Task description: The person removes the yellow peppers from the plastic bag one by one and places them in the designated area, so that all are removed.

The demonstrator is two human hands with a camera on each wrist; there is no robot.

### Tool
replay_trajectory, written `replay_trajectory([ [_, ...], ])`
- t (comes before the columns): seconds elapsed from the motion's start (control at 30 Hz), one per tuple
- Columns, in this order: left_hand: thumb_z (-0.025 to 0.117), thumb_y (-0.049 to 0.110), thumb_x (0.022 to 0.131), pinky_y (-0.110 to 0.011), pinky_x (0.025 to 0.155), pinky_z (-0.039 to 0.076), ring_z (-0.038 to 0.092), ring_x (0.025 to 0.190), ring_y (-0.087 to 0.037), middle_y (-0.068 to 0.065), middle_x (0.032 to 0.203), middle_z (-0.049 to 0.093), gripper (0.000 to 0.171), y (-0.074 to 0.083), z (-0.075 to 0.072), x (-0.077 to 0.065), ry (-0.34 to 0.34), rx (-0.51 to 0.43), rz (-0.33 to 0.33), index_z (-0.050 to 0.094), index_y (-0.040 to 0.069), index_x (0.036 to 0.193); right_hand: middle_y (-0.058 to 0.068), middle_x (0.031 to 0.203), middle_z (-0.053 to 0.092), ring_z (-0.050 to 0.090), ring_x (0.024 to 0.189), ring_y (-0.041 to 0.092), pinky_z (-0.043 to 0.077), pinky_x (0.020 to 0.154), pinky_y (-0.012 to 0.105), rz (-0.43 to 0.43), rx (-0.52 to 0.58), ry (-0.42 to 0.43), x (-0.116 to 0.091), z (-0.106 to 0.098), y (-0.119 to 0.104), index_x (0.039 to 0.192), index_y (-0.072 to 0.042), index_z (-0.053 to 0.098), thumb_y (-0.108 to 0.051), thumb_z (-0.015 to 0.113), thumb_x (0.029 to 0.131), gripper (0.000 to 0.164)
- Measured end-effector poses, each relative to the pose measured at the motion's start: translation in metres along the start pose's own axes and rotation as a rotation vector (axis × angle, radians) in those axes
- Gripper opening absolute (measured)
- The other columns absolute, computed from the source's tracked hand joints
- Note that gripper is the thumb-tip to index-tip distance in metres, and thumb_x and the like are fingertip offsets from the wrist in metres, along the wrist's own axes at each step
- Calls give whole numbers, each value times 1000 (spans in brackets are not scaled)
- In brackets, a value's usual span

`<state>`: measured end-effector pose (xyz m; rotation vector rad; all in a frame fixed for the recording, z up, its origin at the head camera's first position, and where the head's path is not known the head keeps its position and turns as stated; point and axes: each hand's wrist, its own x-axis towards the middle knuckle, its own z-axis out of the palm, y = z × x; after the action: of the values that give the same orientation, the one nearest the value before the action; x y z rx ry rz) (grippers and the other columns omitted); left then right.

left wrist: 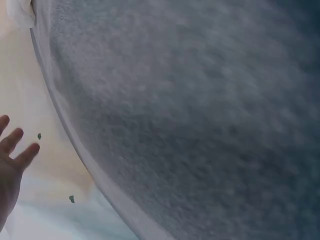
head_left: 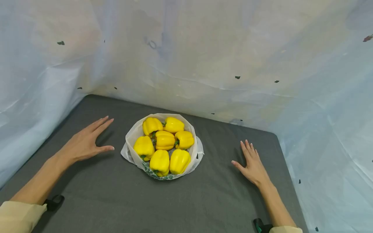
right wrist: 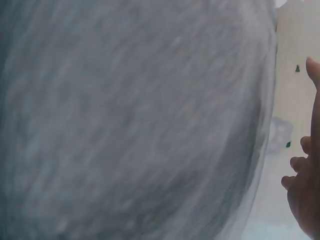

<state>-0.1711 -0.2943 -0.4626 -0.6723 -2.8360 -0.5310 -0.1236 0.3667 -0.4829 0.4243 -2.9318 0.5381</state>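
Several yellow bell peppers sit inside a white plastic bag whose mouth is spread wide and rolled down. A green leafy print shows on the bag's near side. To the left of the bag, my left hand is held with fingers straight and thumb apart, touching nothing. My right hand is farther off, to the right of the bag, fingers extended and holding nothing. Both wrist views show part of the hand, the left hand and the right hand, at the frame's edge beside grey cloth.
A dark grey cloth-covered table lies beneath everything. Translucent plastic sheeting with small dark marks hangs behind the table and along both sides. Dark bands are on the wrists by the pale yellow sleeves.
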Motion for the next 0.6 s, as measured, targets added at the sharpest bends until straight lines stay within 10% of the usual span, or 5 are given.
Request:
replay_trajectory([
  [0.6, 93, 25, 69, -59, 94, 43, 52, 125, -42, -9, 151, 45, 98, 16, 7, 12, 63, -279, 32, 41, 29, 153, 4, 164, 21, 28, 146, 32, 33, 105, 61, -98, 176, 77, 24, -3, -49, 160, -21, 21, -32, 74, 90, 88],
])
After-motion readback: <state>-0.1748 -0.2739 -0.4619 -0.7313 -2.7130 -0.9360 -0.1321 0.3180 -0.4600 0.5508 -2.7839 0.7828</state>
